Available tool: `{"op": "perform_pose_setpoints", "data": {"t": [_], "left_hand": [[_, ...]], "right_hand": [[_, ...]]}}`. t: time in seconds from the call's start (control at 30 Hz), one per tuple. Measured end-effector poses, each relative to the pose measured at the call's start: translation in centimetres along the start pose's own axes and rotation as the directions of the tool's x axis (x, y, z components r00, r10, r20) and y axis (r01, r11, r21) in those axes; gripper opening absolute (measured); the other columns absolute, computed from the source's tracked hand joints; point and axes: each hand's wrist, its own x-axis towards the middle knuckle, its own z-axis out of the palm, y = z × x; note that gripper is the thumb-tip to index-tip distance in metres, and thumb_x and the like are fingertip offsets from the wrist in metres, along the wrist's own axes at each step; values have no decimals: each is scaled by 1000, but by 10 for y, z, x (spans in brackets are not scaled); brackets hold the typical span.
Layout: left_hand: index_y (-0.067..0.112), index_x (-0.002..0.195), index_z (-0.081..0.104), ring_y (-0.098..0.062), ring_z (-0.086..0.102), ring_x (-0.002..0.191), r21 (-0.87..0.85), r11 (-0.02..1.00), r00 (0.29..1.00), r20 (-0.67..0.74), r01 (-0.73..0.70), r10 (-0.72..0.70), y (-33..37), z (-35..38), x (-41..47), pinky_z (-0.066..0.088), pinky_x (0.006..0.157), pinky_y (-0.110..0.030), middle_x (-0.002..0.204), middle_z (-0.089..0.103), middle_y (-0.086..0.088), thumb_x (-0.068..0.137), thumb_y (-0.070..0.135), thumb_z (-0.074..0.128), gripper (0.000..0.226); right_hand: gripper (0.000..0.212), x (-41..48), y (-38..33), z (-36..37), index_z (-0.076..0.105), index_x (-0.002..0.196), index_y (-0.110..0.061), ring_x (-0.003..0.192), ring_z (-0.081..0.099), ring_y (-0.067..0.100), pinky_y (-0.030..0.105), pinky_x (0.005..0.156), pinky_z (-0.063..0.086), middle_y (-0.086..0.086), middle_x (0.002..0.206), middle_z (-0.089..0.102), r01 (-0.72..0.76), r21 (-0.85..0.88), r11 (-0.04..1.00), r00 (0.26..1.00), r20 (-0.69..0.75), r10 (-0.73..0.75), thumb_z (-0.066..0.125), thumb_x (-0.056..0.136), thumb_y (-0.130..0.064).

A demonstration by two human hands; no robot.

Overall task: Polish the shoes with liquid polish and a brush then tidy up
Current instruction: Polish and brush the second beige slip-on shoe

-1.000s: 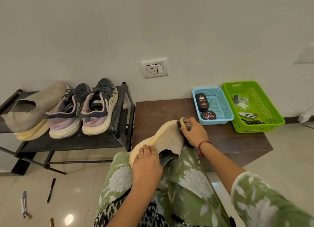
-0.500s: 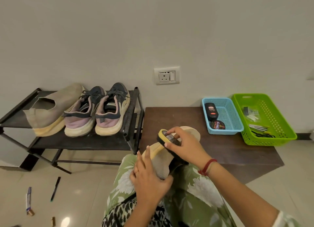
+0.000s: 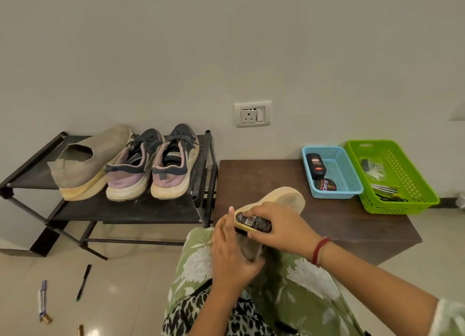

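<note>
A beige slip-on shoe (image 3: 285,198) lies on my lap, toe pointing away over the brown table (image 3: 256,177). My left hand (image 3: 232,254) grips the shoe's heel end. My right hand (image 3: 279,226) holds a yellow-backed shoe brush (image 3: 251,222) pressed against the shoe's side. The matching beige shoe (image 3: 88,159) sits on the black rack (image 3: 125,207). A black liquid polish bottle (image 3: 317,165) and a round polish tin (image 3: 325,185) lie in the blue basket (image 3: 351,174).
Two grey and pink sneakers (image 3: 153,164) stand on the rack beside the beige shoe. A green basket (image 3: 412,184) with small items sits right of the blue one. Pens and small items (image 3: 84,283) lie on the floor at the left.
My right hand has drawn the brush from the shoe's toe back toward the heel, near my left hand. The shoe has tilted and my view has shifted.
</note>
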Motion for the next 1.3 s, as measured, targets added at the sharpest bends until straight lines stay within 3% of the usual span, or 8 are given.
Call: {"op": "perform_pose_setpoints", "data": {"t": [0.17, 0.37, 0.57, 0.67, 0.77, 0.9, 1.13, 1.3], "left_hand": [[34, 150, -7, -20, 29, 129, 18, 1000, 1000, -3, -12, 12, -1, 0, -1, 34, 99, -35, 142, 30, -1, 59, 45, 70, 120], [31, 150, -6, -19, 26, 131, -10, 1000, 1000, 8, 6, -6, -2, 0, 1, 27, 100, -31, 144, 27, 1, 59, 43, 70, 119], [27, 151, -3, -18, 29, 129, 27, 1000, 1000, 6, -9, 9, -2, -2, 1, 27, 97, -27, 144, 25, 4, 60, 46, 70, 118], [29, 151, -3, -20, 29, 129, 8, 1000, 1000, -2, -7, 7, -1, -1, 2, 32, 98, -32, 144, 28, -1, 60, 47, 66, 116], [29, 151, -2, -20, 29, 128, -15, 1000, 1000, -25, 5, -5, -2, -1, 3, 32, 100, -37, 143, 29, -1, 61, 44, 66, 115], [30, 151, -1, -21, 32, 124, 38, 999, 1000, -9, -27, 27, -2, -6, 3, 34, 97, -35, 137, 31, -2, 60, 44, 65, 113], [25, 151, 10, -20, 36, 112, 199, 977, 997, -2, -77, 79, -15, -19, 28, 37, 92, -33, 123, 34, -4, 60, 37, 71, 110], [19, 149, 20, -23, 32, 123, 201, 978, 998, 35, -49, 43, -20, -18, 19, 33, 99, -34, 130, 29, -6, 61, 45, 64, 102]], "right_hand": [[35, 22, 47, -23, 61, 117, -34, 99, 59, 18, 32, 82, 50, -1, 114, 61, -348, -157, 924, 931, -168, 323, 61, 83, -45], [34, 5, 5, 7, 62, 116, -33, 100, 58, 7, 24, 86, 48, -11, 112, 64, -38, 71, 997, 999, -20, 40, 65, 83, -44], [34, 29, 47, -17, 64, 117, -29, 101, 59, 17, 29, 84, 47, -3, 116, 64, -341, -79, 937, 920, -234, 315, 63, 85, -41], [34, 19, 14, -4, 63, 117, -32, 99, 55, 6, 16, 77, 41, -14, 109, 61, -147, 62, 987, 975, -160, 155, 66, 84, -40], [34, 8, 4, 10, 62, 119, -33, 99, 57, 9, 22, 81, 44, -7, 111, 62, -30, -7, 1000, 996, -90, 29, 63, 85, -41], [35, 24, 52, -11, 63, 119, -28, 105, 59, 20, 29, 86, 46, 1, 120, 64, -340, -35, 940, 912, -255, 321, 62, 86, -39], [36, 11, 28, 15, 61, 120, -34, 99, 58, 12, 30, 85, 49, -7, 111, 62, -85, 28, 996, 968, -234, 90, 63, 85, -42], [36, 29, 81, -2, 62, 120, -31, 101, 61, 23, 36, 86, 51, 4, 114, 64, -379, 50, 924, 865, -336, 373, 61, 86, -42]]}}
